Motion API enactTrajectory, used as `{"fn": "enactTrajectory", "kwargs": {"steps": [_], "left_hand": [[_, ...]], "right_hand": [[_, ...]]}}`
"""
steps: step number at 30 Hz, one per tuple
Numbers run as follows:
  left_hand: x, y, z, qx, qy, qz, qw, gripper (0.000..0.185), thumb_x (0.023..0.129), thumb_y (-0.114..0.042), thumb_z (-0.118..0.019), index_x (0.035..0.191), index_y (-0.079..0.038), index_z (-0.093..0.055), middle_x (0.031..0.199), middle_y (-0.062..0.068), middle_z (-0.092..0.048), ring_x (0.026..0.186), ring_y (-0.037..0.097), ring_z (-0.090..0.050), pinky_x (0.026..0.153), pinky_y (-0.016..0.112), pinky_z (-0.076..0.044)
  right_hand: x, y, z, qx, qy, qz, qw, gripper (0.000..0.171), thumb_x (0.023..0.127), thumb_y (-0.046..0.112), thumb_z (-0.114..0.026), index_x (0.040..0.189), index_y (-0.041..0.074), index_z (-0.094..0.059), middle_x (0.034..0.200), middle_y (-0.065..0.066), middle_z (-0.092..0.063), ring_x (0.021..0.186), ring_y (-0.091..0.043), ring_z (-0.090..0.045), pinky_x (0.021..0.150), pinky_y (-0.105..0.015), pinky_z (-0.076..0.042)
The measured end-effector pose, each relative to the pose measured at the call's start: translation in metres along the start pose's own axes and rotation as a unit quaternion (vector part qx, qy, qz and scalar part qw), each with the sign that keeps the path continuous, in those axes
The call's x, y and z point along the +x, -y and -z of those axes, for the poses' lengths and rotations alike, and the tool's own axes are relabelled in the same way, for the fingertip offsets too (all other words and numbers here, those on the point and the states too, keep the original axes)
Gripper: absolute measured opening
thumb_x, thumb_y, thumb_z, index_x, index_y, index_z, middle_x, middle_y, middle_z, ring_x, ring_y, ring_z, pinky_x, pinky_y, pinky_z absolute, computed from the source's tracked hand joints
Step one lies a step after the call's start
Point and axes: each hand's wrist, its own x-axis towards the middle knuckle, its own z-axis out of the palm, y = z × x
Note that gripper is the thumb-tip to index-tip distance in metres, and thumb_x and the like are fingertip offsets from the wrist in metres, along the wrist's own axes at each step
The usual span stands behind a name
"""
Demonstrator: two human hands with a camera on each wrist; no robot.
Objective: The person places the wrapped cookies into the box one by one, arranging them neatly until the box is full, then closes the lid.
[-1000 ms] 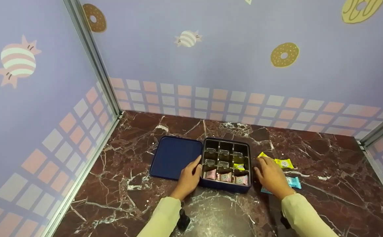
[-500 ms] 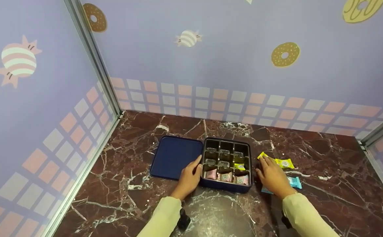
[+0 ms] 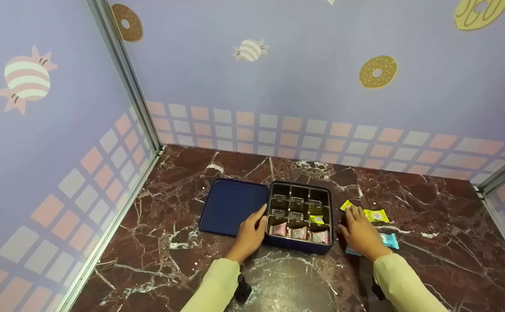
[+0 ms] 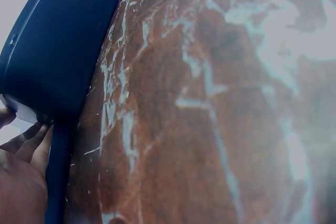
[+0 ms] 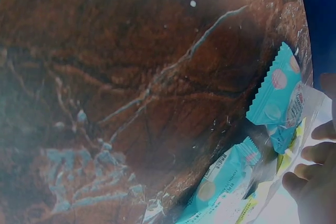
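A dark blue box [image 3: 298,248] with a divided black insert stands uncovered on the marble-patterned table. Three pink-wrapped candies [image 3: 298,233] fill its near row, and a yellow-wrapped candy [image 3: 316,219] lies in the right compartment behind them. My left hand [image 3: 250,232] rests against the box's left wall, fingers fairly straight, fingertips at the wall in the left wrist view. To the right of the box, my right hand [image 3: 362,234] reaches over a yellow packet [image 3: 346,205], fingertips touching it, thumb apart. Beneath and beside that hand are blue packets [image 5: 278,93], partly hidden in the head view.
The blue lid [image 3: 232,206] lies flat against the box's left side. Another yellow packet [image 3: 377,216] sits right of my right fingers. Printed wall panels [image 3: 252,86] enclose the table [image 3: 183,164] at the back and sides.
My right hand has slid slightly right, uncovering a little more of the yellow packet at its fingertips. The left hand, box and lid stay put; the head view shifts very slightly.
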Motion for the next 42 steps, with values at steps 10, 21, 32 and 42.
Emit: {"fn": "enactTrajectory", "kwargs": {"steps": [10,21,32,42], "left_hand": [[0.0003,-0.0004,-0.0003,0.005,-0.004,-0.003,1.0,0.044,0.103,-0.024,-0.047,0.145,-0.011,-0.046,0.137,0.013,-0.058,0.128,0.031,-0.053,0.107,0.047,-0.042],[-0.0002,-0.0007,-0.0006,0.011,0.001,0.0,0.9999,0.045,0.103,-0.026,-0.046,0.146,-0.012,-0.045,0.137,0.013,-0.057,0.129,0.031,-0.053,0.107,0.047,-0.042],[-0.0003,0.0002,0.0003,0.007,-0.001,-0.001,1.0,0.044,0.103,-0.025,-0.046,0.145,-0.011,-0.046,0.136,0.014,-0.058,0.128,0.031,-0.053,0.107,0.047,-0.042],[-0.0004,-0.0007,0.0002,0.004,0.002,0.006,1.0,0.045,0.103,-0.026,-0.046,0.146,-0.012,-0.045,0.137,0.013,-0.057,0.129,0.031,-0.053,0.107,0.047,-0.042]], "right_hand": [[0.0024,-0.0021,-0.003,0.003,-0.003,-0.003,1.0,0.061,0.097,0.023,-0.056,0.141,-0.015,-0.037,0.146,-0.037,-0.034,0.136,-0.055,-0.029,0.111,-0.061,-0.03],[0.0022,-0.0018,-0.0046,-0.003,-0.007,0.003,1.0,0.06,0.096,0.023,-0.057,0.139,-0.014,-0.04,0.144,-0.035,-0.038,0.135,-0.053,-0.032,0.109,-0.061,-0.032],[0.0028,0.0042,-0.0077,0.004,-0.047,0.016,0.999,0.047,0.094,0.023,-0.061,0.129,-0.009,-0.054,0.133,-0.029,-0.052,0.125,-0.045,-0.049,0.102,-0.058,-0.041],[0.0034,0.0023,-0.0084,-0.027,-0.114,0.047,0.992,0.036,0.085,0.017,-0.072,0.113,-0.003,-0.063,0.104,-0.018,-0.062,0.095,-0.037,-0.059,0.081,-0.054,-0.05]]}}
